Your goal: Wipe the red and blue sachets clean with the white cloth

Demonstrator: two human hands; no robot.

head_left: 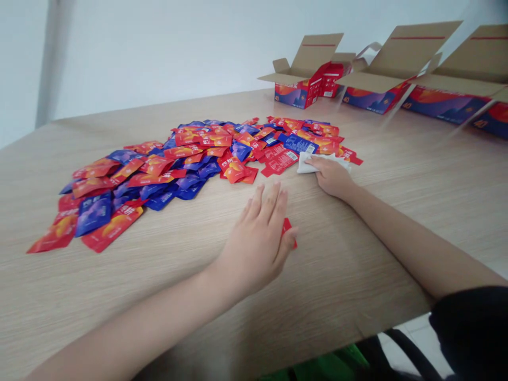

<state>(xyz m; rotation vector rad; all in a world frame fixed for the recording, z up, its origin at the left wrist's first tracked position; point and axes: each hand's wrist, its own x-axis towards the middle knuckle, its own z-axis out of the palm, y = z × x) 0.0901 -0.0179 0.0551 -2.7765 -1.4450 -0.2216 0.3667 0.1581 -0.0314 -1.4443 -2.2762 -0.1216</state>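
Note:
My left hand (257, 238) is stretched out over the near middle of the table, its fingers straight and close together, the thumb apart. A red packet (289, 227) shows between thumb and forefinger, mostly hidden by the hand; whether the hand touches it I cannot tell. Against the right end of the packet heap, my right hand (335, 177) presses a folded white tissue (307, 165) on the tabletop with its fingers closed on it. Just beyond lie a red packet with its printed back up (280, 159) and a blue packet (298, 144).
Red and blue sachets (190, 153) lie in a long loose heap across the table (178, 296). Several open cartons with raised flaps, among them a red-and-blue one (291, 95), line the back right. A white wall (159, 47) stands behind. The table's front edge runs below my arms.

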